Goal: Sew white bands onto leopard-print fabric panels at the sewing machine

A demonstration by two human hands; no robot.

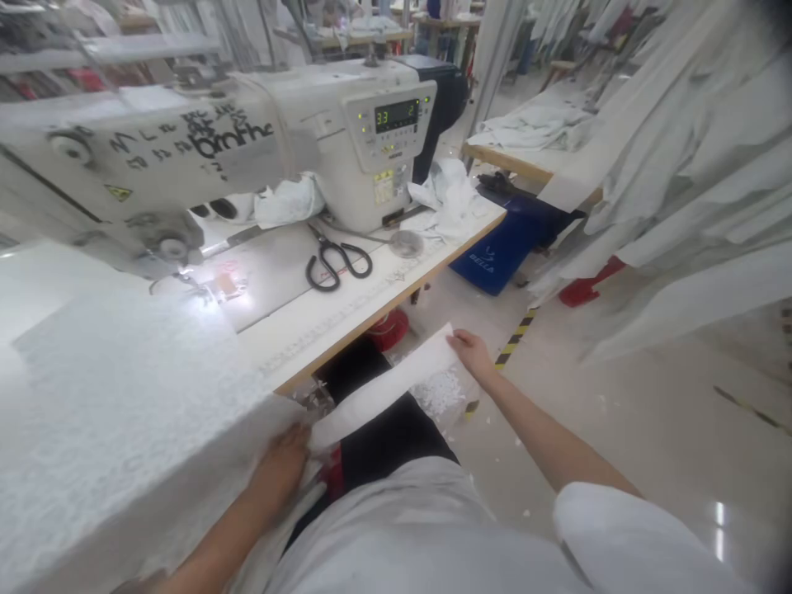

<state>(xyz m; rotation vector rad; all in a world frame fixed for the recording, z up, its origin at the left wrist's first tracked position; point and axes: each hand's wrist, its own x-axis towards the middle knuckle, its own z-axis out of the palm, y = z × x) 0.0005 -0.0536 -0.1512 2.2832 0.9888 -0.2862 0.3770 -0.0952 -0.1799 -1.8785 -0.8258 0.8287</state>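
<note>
A long white fabric strip [384, 388] stretches between my two hands, below the front edge of the sewing table [346, 318]. My right hand [471, 351] pinches the strip's far end, out over the floor. My left hand [281, 466] is closed on the strip's near end, where it meets a large sheet of white textured fabric [117, 412] that covers the table's left side. The sewing machine [247, 140] stands behind, its needle area lit.
Black scissors [337, 262] lie on the table in front of the machine, with crumpled white cloth [449, 194] to its right. A blue bin [507, 243] and a red object [585, 289] sit on the floor. White garments [699, 157] hang at right. Fabric scraps litter the floor.
</note>
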